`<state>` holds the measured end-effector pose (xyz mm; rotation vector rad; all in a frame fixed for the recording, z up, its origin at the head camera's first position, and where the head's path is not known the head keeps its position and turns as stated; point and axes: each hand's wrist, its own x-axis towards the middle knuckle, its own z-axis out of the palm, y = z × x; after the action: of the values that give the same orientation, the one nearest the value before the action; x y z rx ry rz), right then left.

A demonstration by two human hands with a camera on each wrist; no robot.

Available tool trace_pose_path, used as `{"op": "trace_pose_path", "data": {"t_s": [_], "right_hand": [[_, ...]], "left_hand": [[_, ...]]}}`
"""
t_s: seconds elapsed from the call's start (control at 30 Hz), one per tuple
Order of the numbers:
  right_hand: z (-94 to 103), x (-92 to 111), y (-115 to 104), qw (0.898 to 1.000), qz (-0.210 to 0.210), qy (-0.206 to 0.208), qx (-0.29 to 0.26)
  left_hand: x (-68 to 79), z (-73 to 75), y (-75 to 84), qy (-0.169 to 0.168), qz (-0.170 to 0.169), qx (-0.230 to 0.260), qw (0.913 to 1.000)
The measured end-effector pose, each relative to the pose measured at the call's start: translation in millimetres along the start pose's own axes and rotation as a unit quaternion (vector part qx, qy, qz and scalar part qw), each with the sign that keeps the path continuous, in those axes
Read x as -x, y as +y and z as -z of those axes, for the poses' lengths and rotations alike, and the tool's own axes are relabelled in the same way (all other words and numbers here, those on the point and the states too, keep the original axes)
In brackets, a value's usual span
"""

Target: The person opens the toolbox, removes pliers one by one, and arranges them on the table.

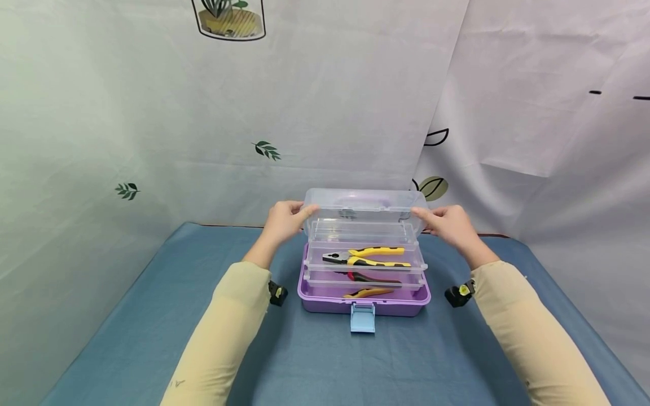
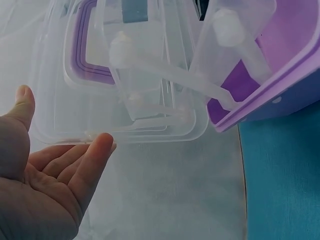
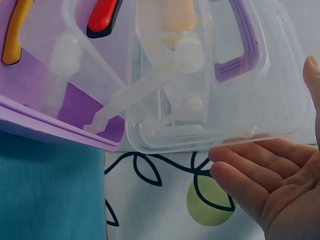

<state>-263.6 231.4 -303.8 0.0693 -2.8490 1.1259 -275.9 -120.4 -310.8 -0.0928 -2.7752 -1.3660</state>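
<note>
A purple toolbox (image 1: 325,306) stands open on the table, its clear lid (image 1: 365,197) raised at the back. My left hand (image 1: 286,220) holds the lid's left end, thumb in front and fingers at the side. At the opposite end, my right hand (image 1: 449,224) holds the lid likewise. Both wrist views show the lid's corner between thumb and fingers. Clear trays (image 1: 317,246) stand stepped out over the base on white hinge arms (image 2: 175,80). Yellow-and-black pliers (image 1: 378,263) lie in a tray. Below are a red-and-black handle (image 1: 376,279) and a yellow-orange handle (image 1: 368,292).
A light-blue latch (image 1: 363,319) hangs from the toolbox's front. Blue cloth (image 1: 325,361) covers the table. Close behind rises a white patterned curtain (image 1: 345,113). A purple carry handle (image 3: 250,50) shows through the lid.
</note>
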Motion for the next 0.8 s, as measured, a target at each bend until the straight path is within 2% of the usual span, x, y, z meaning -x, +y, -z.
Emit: {"op": "trace_pose_path", "data": {"t_s": [0.33, 0.8], "right_hand": [[4.2, -9, -2, 0.999, -0.025, -0.034, -0.019], [9.3, -22, -6, 0.998, -0.032, -0.051, -0.017]], "left_hand": [[-8.9, 2.8, 3.4, -0.012, 0.013, 0.013, 0.9998], [-17.2, 7.2, 10.6, -0.034, 0.034, 0.035, 0.9982]]}}
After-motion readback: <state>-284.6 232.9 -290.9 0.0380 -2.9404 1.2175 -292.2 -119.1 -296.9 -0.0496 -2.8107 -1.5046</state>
